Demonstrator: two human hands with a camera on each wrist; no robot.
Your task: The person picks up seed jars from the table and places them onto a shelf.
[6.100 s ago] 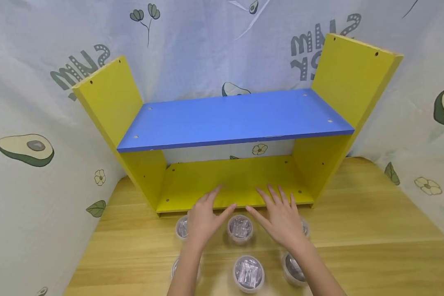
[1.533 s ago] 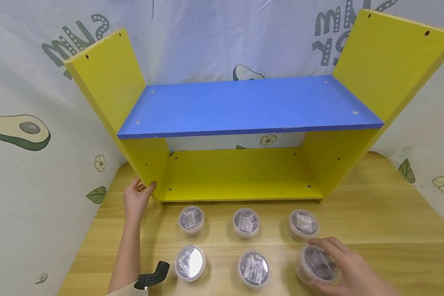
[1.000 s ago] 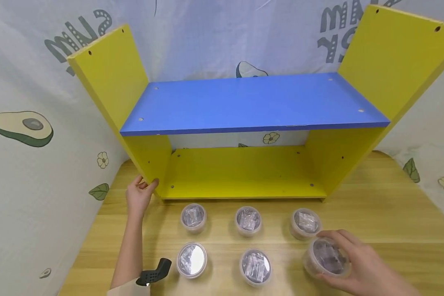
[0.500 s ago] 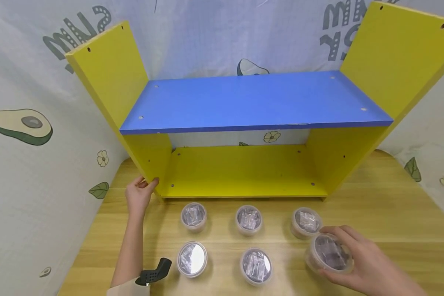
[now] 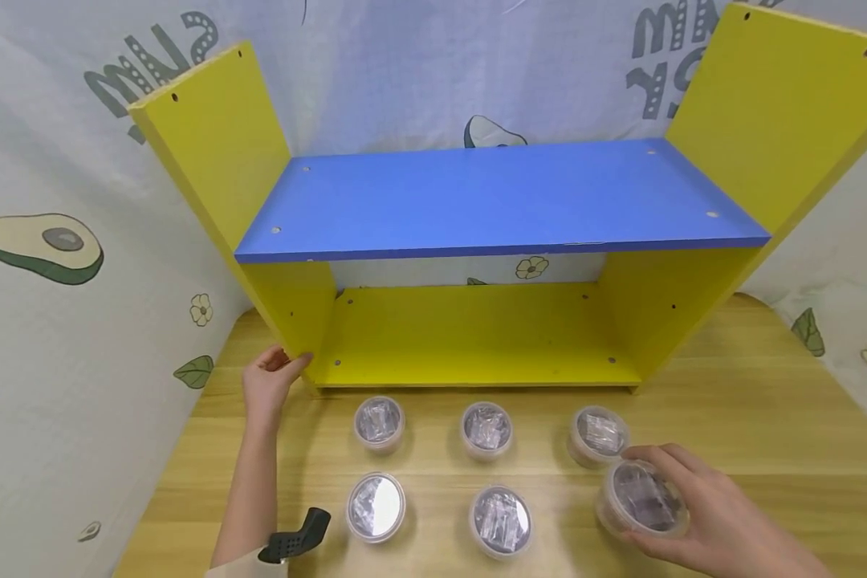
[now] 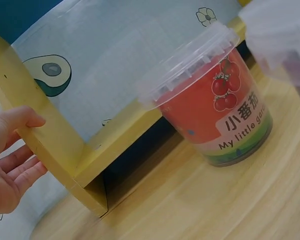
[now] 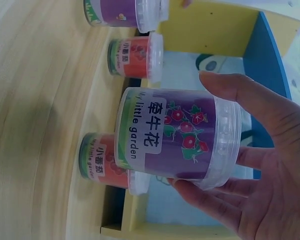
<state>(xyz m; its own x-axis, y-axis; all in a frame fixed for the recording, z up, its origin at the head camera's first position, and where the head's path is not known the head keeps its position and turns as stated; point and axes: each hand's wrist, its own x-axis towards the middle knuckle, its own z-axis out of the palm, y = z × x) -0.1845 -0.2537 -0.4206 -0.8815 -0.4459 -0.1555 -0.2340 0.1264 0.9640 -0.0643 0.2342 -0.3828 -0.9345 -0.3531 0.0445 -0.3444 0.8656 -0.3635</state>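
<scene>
My right hand [image 5: 708,502] grips a lidded clear plastic planting cup [image 5: 643,498] at front right. In the right wrist view this cup [image 7: 175,135] has a purple flower label reading "My little garden", and thumb and fingers lie on opposite sides near its lid. It hangs above the table there. On the left, my left hand [image 5: 269,385] holds the lower front edge of the yellow side panel [image 5: 289,325] of a shelf, thumb inside and fingers outside. In the left wrist view, that thumb touches the panel edge [image 6: 45,145].
Other lidded cups stand in front of the shelf: a back row with a left cup [image 5: 379,424], middle cup [image 5: 486,430] and right cup [image 5: 599,435], and two front cups [image 5: 376,507]. The shelf has a blue middle board [image 5: 491,201] and yellow bottom board [image 5: 470,333]. A patterned cloth [image 5: 58,385] surrounds it.
Both hands were spread before the bottom board at first. The left has since moved to the left panel, the right to the front right cup, which has shifted slightly up and right in view.
</scene>
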